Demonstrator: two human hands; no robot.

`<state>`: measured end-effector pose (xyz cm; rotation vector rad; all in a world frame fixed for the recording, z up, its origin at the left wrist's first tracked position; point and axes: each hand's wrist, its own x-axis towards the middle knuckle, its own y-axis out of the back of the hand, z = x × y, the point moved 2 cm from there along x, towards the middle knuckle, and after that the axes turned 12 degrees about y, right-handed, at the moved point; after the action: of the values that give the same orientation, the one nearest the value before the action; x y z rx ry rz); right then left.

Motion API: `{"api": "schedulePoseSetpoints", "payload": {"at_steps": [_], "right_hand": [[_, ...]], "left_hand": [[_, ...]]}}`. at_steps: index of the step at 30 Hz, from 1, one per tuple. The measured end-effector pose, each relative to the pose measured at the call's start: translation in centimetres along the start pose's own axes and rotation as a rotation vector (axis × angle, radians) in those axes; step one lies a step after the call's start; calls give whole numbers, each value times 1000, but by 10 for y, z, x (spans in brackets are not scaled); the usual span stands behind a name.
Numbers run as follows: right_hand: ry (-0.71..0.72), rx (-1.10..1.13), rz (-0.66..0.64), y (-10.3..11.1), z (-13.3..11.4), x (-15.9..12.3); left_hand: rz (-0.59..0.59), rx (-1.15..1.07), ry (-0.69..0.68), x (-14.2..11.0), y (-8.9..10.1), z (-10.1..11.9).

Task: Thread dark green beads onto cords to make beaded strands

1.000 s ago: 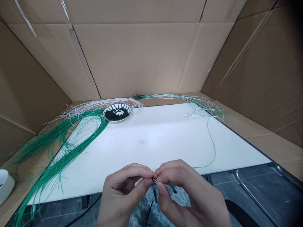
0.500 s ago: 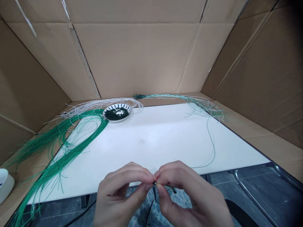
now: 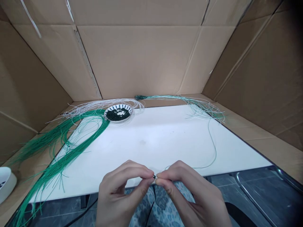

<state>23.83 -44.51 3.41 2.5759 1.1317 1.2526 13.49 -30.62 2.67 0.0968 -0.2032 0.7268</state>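
**A:** Grip first?

**B:** Narrow pinch, both hands. The left hand and right hand meet just above the near edge of the white board. Each thumb and forefinger closes on a small dark bead, from opposite sides. The bead sits in the small gap between the fingertips, and its hole is too small to make out.

**A:** Any wire at the pinch?

**B:** A thin green wire runs out from the right hand, loops over the near right part of the board, then climbs toward its far right corner. Whether it passes through the bead, I cannot tell.

**A:** Progress?

**B:** Judged from the layout, early in the stock: one bead and one wire are in hand, and most material lies unworked. At the board's far edge, a patterned dish holds a heap of dark beads, well filled.

**A:** Wires?

**B:** A white wire bundle curves behind the dish. A thick green wire bundle sprawls over the board's left edge. A pale green wire bundle lies along the far edge, with a dark cluster at one end, too small to identify.
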Motion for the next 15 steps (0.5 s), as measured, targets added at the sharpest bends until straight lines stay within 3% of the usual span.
{"api": "schedulePoseSetpoints", "payload": {"at_steps": [4, 8, 12, 15], "right_hand": [[-62, 65, 11, 4, 5, 2], [-53, 118, -9, 4, 11, 5], [-83, 70, 53, -4, 12, 6], [-143, 76, 105, -12, 12, 5]], "left_hand": [[-49, -106, 105, 2, -3, 0], [28, -209, 250, 2, -8, -1], [145, -229, 238, 4, -14, 0], [158, -289, 261, 5, -16, -2]]}}
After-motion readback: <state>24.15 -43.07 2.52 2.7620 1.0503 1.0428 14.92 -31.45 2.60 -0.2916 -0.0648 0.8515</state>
